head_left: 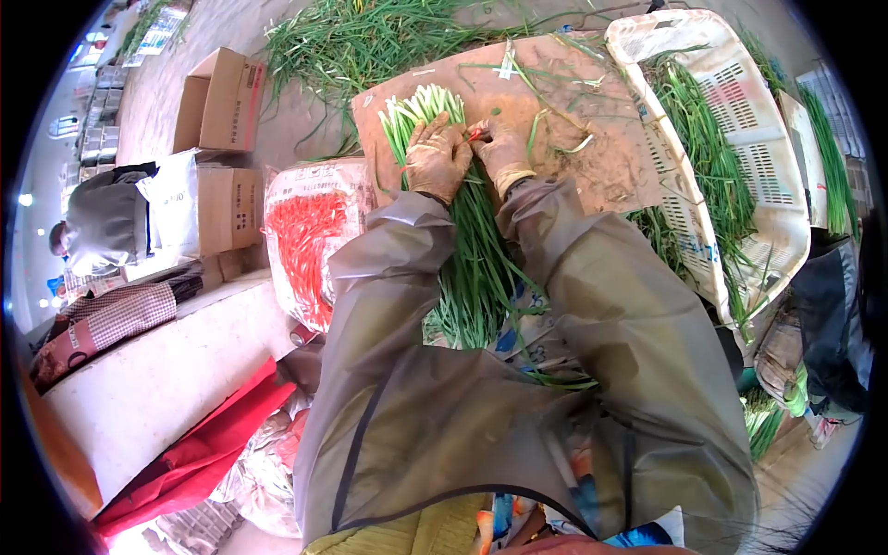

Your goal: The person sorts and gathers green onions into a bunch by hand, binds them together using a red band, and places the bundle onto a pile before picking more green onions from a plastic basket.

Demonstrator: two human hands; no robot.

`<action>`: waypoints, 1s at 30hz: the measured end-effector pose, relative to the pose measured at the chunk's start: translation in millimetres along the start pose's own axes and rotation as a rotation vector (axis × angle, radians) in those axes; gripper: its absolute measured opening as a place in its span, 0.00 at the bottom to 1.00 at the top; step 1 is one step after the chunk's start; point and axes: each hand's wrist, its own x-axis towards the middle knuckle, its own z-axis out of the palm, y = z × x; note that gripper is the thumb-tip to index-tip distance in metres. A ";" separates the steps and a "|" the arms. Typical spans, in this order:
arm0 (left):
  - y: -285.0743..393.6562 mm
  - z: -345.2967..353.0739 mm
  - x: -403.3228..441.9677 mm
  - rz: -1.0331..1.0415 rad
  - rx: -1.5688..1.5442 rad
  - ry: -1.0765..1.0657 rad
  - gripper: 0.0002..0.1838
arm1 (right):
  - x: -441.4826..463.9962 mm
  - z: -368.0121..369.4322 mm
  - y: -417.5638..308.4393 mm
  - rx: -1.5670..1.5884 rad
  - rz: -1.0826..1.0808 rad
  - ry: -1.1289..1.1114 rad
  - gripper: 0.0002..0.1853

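Note:
A bunch of long green chives with pale cut ends lies across the near part of a brown board, its leaves trailing down toward my lap. My left hand, in a soiled glove, is wrapped over the bunch just below the pale ends. At the right side of the bunch, my right hand, gloved too, pinches a red tie between thumb and fingers. How far the tie passes around the stalks is hidden. To the left, a bag holds a heap of loose red ties.
The brown board carries dirt and stray leaves. On the right stands a white plastic basket with chives inside. A large pile of chives lies beyond the board. Cardboard boxes stand at left, near another person.

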 end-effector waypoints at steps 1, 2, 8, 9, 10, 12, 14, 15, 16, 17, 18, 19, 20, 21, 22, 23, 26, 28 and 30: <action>0.7 -0.7 -0.4 0.001 0.001 -0.009 0.06 | -1.4 0.9 -0.5 0.004 0.003 0.000 0.09; 1.2 -0.4 -0.2 0.001 0.000 0.003 0.07 | -2.0 0.7 -1.4 0.020 -0.001 0.010 0.08; 2.4 2.2 0.0 -0.010 0.033 0.027 0.08 | 0.4 -1.9 -0.2 -0.103 0.050 -0.007 0.09; 3.4 2.6 0.2 -0.011 0.034 0.026 0.08 | -1.6 -2.6 -4.6 -0.134 0.036 -0.017 0.09; 4.7 3.1 0.1 0.003 0.044 0.045 0.08 | -4.8 -3.2 -8.7 -0.134 0.038 -0.018 0.09; 7.0 1.2 1.4 0.007 0.042 0.045 0.08 | -8.7 -4.1 -15.5 0.030 0.018 -0.004 0.06; 6.0 0.4 0.8 -0.006 0.042 0.030 0.10 | -3.6 -0.6 6.6 0.120 0.024 -0.009 0.06; 5.5 0.8 1.0 -0.020 0.040 0.015 0.11 | -2.8 -1.0 5.8 0.208 0.030 -0.014 0.05; 5.3 1.6 0.8 -0.019 0.038 0.017 0.11 | -3.1 -3.0 5.4 0.205 0.029 -0.012 0.05; 5.0 2.4 0.6 -0.019 0.044 0.018 0.11 | -3.6 -5.3 5.1 0.164 0.047 -0.040 0.07; 4.5 2.9 0.9 -0.018 0.050 0.021 0.11 | -3.8 -7.3 2.8 0.124 0.064 -0.068 0.08; 3.8 3.4 1.5 -0.016 0.050 0.024 0.11 | -3.2 -9.5 0.4 0.123 0.061 -0.067 0.08; 2.8 3.3 1.2 -0.009 0.031 0.018 0.10 | -3.3 -11.5 -1.8 0.015 0.041 -0.064 0.07; 2.2 2.5 0.5 -0.003 0.012 0.010 0.09 | -4.3 -12.7 -3.5 -0.093 0.023 -0.061 0.06; 3.7 -0.7 1.3 -0.003 0.014 0.010 0.09 | -7.7 -12.6 -15.3 -0.091 0.023 -0.062 0.06; 4.8 -3.8 3.0 -0.026 -0.029 -0.054 0.10 | -11.4 -12.3 -27.0 -0.349 -0.052 0.017 0.05; 2.2 -14.3 10.6 0.000 -0.062 -0.188 0.12 | -23.9 -16.2 -58.3 -0.574 -0.211 0.103 0.05; 7.6 -38.5 20.0 0.017 -0.022 -0.399 0.14 | -29.9 -16.1 -61.4 -0.560 -0.236 0.182 0.07; 21.3 -61.6 27.5 -0.030 0.156 -0.455 0.18 | -24.9 -18.2 -52.0 -0.444 -0.212 0.243 0.07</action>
